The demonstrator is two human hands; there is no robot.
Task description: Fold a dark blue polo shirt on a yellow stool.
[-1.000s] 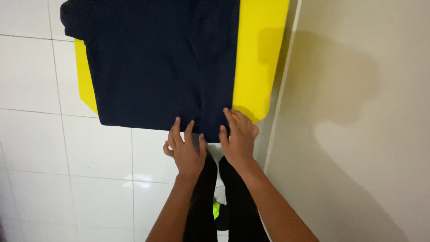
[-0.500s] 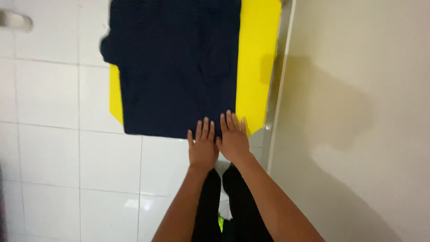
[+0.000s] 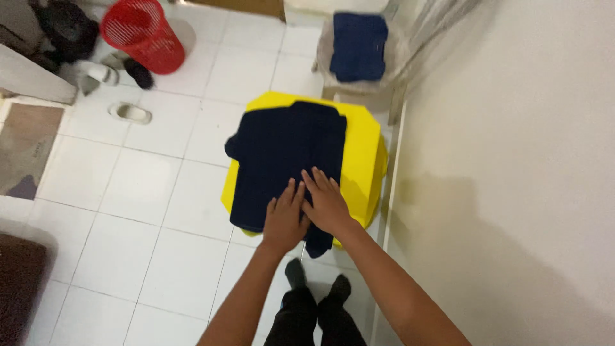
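Both hands are down flat on the dark navy garment, which lies folded on top of a yellow stool standing close to the cream wall. The left hand presses the near edge with fingers spread, gripping nothing; the right hand lies just beside it, overlapping slightly, palm open on the cloth, also holding nothing. A corner of the garment hangs off the stool's near edge below the hands. No packages or labels to read here: up top there's a red mesh basket, a folded blue cloth on a pale seat, and white slippers on the white floor tiles. Compared with half a second ago, the view has pulled well back: the whole stool and the room now show, and the hands have slid further onto the cloth
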